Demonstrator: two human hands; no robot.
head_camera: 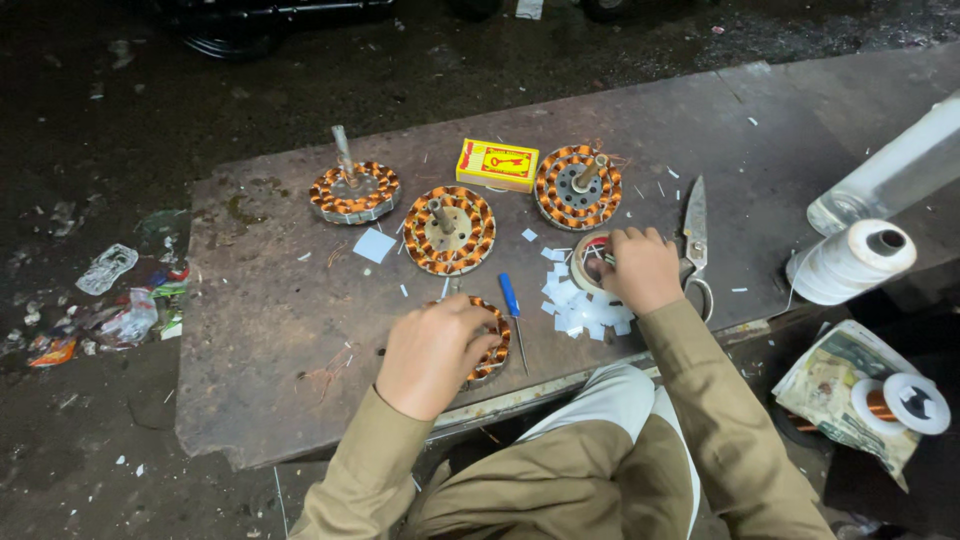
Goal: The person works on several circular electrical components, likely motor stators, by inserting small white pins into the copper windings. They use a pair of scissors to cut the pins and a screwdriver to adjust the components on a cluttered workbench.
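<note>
The copper-wound stator (492, 345) lies flat at the near edge of the metal table (260, 330), right under my left hand (435, 352), which cups it. My right hand (640, 268), farther right, pinches the tape roll (588, 262).

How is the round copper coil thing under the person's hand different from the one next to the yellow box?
The coil under the left hand, the near stator, is mostly covered; the far stator beside the yellow box lies fully in view, untouched. The far stator's metal shaft sticks up plainly; the near stator's middle is hidden. The near stator sits by the table's front edge, the far stator towards the back. Both show orange copper windings in a ring.
</note>
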